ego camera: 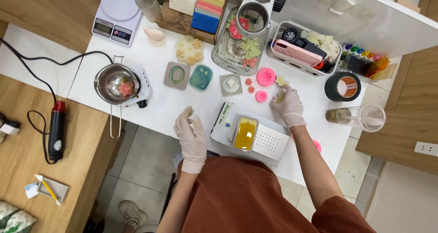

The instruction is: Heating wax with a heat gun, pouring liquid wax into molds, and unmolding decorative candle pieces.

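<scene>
Two gloved hands work over the white desk (159, 105). Right hand (287, 106) pinches what looks like a small pale yellow piece (279, 96), just right of the pink round mold (266, 77). Left hand (192, 133) hovers loosely spread, well left of that mold, holding nothing, beside the yellow tray (245, 133).

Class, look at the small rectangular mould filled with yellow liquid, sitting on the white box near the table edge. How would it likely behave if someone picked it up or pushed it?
The mould looks filled nearly to its rim, so tilting would probably spill it. It rests on a white box near the table edge, so a push may slide it off. It seems small and probably light.
</scene>
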